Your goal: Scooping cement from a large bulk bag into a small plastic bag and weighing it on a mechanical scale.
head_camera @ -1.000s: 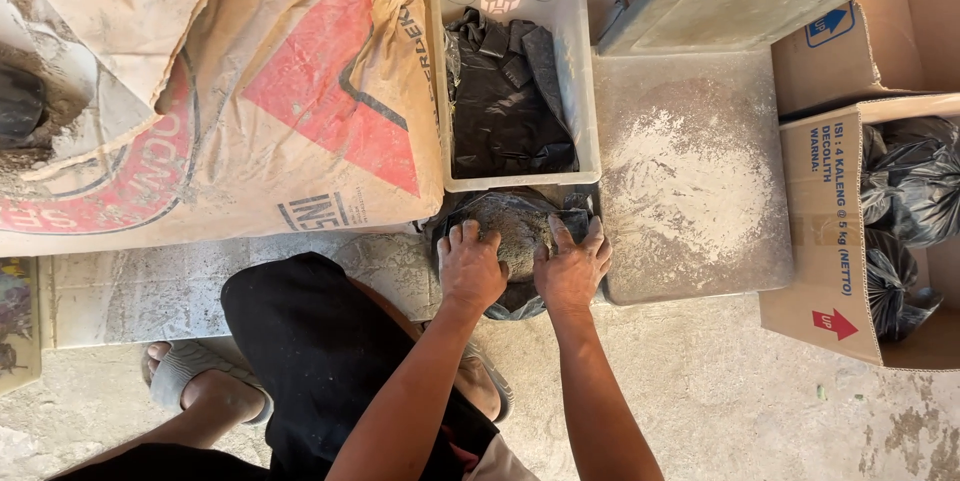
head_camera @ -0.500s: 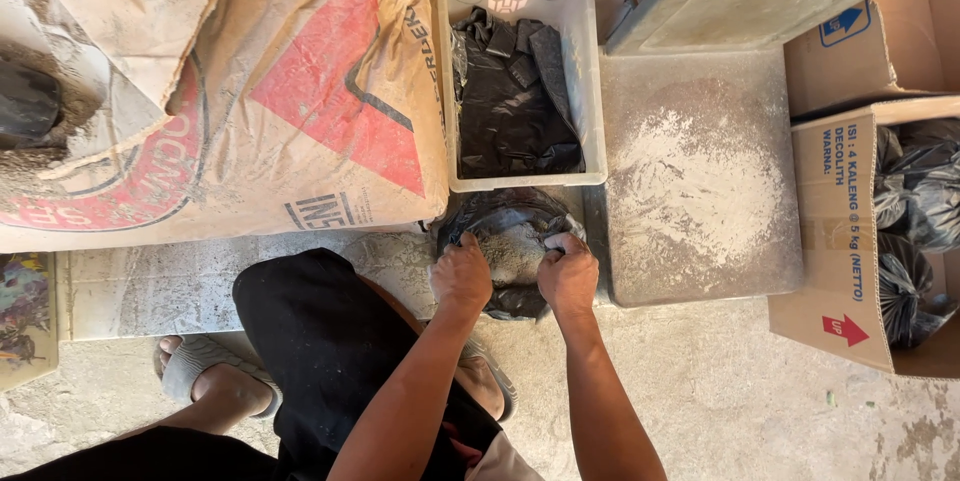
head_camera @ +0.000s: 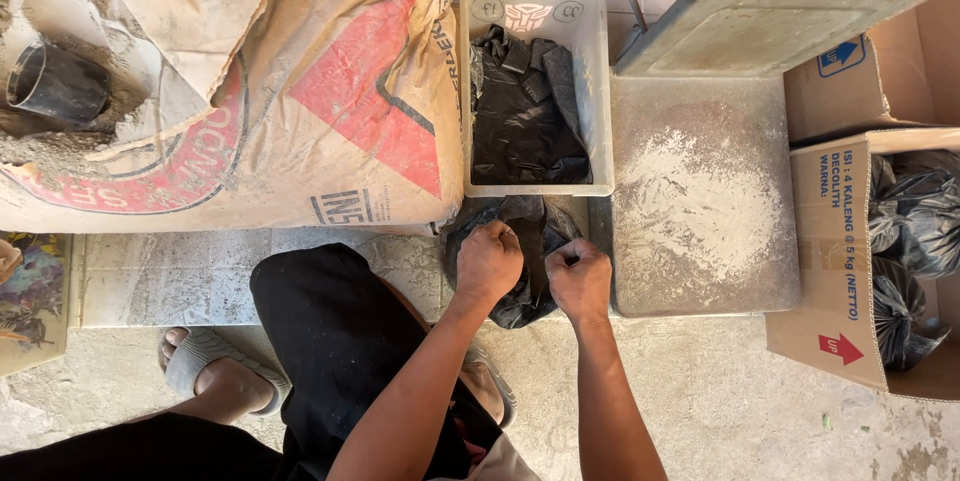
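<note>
Head view: our left hand (head_camera: 488, 263) and right hand (head_camera: 578, 279) are both clenched on the gathered mouth of a filled black plastic bag (head_camera: 527, 293) on the floor, below the clear bin (head_camera: 601, 91) of empty bags. We judge filling done, closing unfinished. Bin edge and cement slab (head_camera: 705, 201) crowd it; bare floor lies toward us.

We see a rough concrete floor (head_camera: 760, 411) carrying everything. On it sits a big paper sack (head_camera: 250, 111) of grey powder, just beside a clear plastic tub (head_camera: 600, 91). Right of the tub lies a dusty grey slab (head_camera: 700, 201), and beyond it a cardboard box (head_camera: 835, 261). A filled black plastic bag (head_camera: 530, 241) rests in front of the tub.
</note>
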